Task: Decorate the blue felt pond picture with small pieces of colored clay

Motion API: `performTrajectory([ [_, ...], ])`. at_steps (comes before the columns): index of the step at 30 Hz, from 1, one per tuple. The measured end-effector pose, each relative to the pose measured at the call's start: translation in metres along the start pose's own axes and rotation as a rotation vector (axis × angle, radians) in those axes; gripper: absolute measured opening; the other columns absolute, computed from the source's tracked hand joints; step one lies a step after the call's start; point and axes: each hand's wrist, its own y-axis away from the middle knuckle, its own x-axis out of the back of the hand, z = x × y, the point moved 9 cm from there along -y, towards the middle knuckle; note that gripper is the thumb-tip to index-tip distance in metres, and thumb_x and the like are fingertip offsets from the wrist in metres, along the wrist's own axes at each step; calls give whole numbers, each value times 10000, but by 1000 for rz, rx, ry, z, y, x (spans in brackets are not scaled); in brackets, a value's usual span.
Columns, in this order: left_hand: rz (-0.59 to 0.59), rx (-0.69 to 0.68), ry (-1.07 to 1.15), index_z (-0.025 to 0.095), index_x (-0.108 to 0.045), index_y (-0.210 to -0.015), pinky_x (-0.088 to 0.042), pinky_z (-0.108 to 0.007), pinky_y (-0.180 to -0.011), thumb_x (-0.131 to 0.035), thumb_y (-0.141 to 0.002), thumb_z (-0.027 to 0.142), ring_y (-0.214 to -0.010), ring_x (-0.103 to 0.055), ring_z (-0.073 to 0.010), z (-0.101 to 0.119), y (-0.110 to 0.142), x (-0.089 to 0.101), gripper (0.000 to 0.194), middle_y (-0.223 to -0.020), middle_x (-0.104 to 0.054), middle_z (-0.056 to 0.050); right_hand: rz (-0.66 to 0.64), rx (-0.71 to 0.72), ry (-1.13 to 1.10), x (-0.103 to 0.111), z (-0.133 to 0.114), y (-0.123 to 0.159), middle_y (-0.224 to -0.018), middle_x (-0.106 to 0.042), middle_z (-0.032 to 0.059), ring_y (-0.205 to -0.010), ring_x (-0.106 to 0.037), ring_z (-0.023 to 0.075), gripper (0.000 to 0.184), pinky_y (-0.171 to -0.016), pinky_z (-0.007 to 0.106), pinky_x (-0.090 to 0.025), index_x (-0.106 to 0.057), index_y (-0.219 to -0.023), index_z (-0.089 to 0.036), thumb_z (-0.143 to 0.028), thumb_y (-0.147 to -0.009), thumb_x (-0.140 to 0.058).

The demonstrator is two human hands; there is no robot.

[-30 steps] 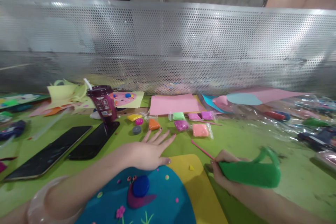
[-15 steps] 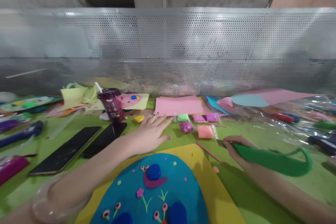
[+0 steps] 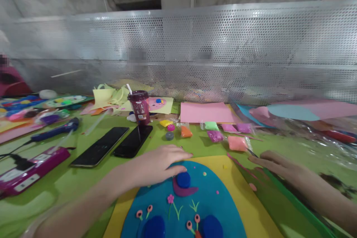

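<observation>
My left hand (image 3: 161, 160) lies flat with fingers stretched out on the far edge of a blue oval foam shape (image 3: 220, 204). Its fingertips are just above a blue clay disc (image 3: 183, 179) that sits on a purple clay piece (image 3: 184, 192). The oval rests on a yellow sheet (image 3: 245, 197) and carries small clay flowers. My right hand (image 3: 275, 163) presses flat, fingers extended, on a green foam sheet (image 3: 264, 200) lying on the table beside the yellow sheet. A thin pink stick (image 3: 232, 157) lies just left of its fingertips.
Two dark phones (image 3: 99, 151) (image 3: 134, 140) lie at the left, behind them a maroon cup with a straw (image 3: 139, 107). Small clay packets (image 3: 236, 143) and pink paper (image 3: 206, 112) sit further back. A perforated metal screen (image 3: 195, 52) closes the far side. Plastic wrap (image 3: 320, 137) covers the right.
My left hand drew back from the clay packets onto the blue oval's top edge. My right hand lowered the green sheet from the air flat onto the table. The view turned left.
</observation>
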Motion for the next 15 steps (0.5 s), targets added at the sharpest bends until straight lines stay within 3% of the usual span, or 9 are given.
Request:
performTrajectory([
  [6,-10,-60,60,303,-414,-1314,-297,-341,-1038,-394,-923,402,-1240,-373,-196,11,-4,-8,404,-1342,-448,19,-82,-33,136,-11,19,-2,-1127,-574,38,-908,-607,241,453,-742,304,-477,-579,-1152,-385,-177,-812,-363],
  [9,-16,-59,77,295,-394,-1328,-278,-331,-1049,-398,-919,427,-1260,-342,-190,14,-5,-12,430,-1357,-428,25,-58,2,186,-10,22,-1,-1088,-596,30,-854,-630,227,514,-688,293,-488,-596,-1126,-407,-128,-785,-330],
  [15,0,-65,55,267,-376,-1342,-266,-340,-1053,-424,-890,489,-1268,-330,-202,19,-7,-13,505,-1367,-417,1,92,-62,-63,1,24,-3,-985,-619,41,-827,-620,212,416,-688,308,-454,-664,-1022,-394,-216,-842,-334],
])
